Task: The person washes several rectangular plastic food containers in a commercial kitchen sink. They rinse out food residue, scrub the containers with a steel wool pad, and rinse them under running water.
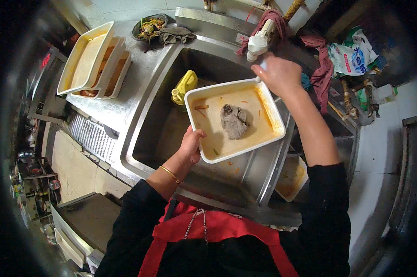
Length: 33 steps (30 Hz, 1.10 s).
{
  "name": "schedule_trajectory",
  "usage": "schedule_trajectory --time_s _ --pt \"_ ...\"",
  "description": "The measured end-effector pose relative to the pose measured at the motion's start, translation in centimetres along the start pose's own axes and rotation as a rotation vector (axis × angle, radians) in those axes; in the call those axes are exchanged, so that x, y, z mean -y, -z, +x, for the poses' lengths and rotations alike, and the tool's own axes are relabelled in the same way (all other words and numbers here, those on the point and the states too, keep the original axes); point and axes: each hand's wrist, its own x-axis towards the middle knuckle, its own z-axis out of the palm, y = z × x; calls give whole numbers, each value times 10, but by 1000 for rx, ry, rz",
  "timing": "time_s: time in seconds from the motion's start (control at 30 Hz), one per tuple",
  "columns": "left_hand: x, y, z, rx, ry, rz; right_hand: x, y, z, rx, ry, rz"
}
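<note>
My left hand (191, 144) grips the near left edge of a white rectangular plastic tray (213, 157), held over a steel sink (160, 138). Orange-stained food residue clings to the tray's inside, and a crumpled grey cloth (234, 122) lies in it. My right hand (279, 73) is at the tray's far right corner, just below a white faucet (258, 45); its fingers are around something pale, but whether it holds the faucet's spout or handle, I cannot tell. Left of the tray, a yellow plastic jug (185, 87) stands tilted in the sink.
Stacked stained trays (106, 74) stand on the steel counter at left. Behind the sink are a dark bowl of food scraps (148, 29) and a dark rag (175, 35). Another stained tray (291, 178) lies at lower right. Pink cloths (321, 69) hang near pipes and a plastic bag (352, 55).
</note>
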Motion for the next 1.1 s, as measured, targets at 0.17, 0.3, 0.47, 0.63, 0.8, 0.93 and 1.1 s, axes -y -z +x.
schedule_trajectory --time_s 0.17,0.3,0.47,0.63,0.8,0.93,1.1 --pt "-11 -12 5 79 21 -40 -7 -3 6 59 155 -124" --pt "-26 -19 10 159 63 -56 -27 -10 10 -93 478 -74" --pt "-53 -24 9 181 75 -13 -37 0 21 -37 655 -111" --pt "-68 -14 16 264 116 -56 -32 7 21 25 643 -129" --pt "-70 -13 17 277 122 -34 -28 11 21 128 609 -127" --pt "-72 -16 20 291 115 -25 -30 12 20 116 590 -112" --pt "-80 -11 20 258 78 29 -9 34 16 -16 22 78"
